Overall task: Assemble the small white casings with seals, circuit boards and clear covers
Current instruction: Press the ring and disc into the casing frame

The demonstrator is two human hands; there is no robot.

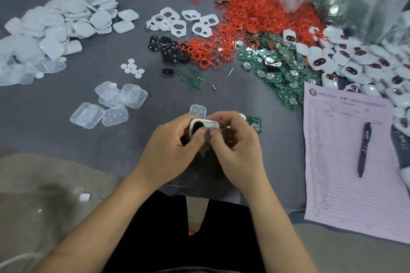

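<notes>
Both hands meet over the grey table's near edge. My left hand (pixel 175 146) and my right hand (pixel 235 139) grip one small white casing (pixel 205 124), thumbs pressed side by side on its near face. A black insert shows inside the casing, with a bit of red seal at its top. A clear cover (pixel 198 111) lies just behind the hands. One green circuit board (pixel 254 123) lies right of my right hand.
Red seals (pixel 255 13) are heaped at the back, green boards (pixel 279 68) beside them, finished casings (pixel 359 62) at the right. Clear covers (pixel 111 104), black inserts (pixel 168 49) and white frames (pixel 182 22) lie in the middle. A pen (pixel 363 148) rests on a pink form (pixel 346 184).
</notes>
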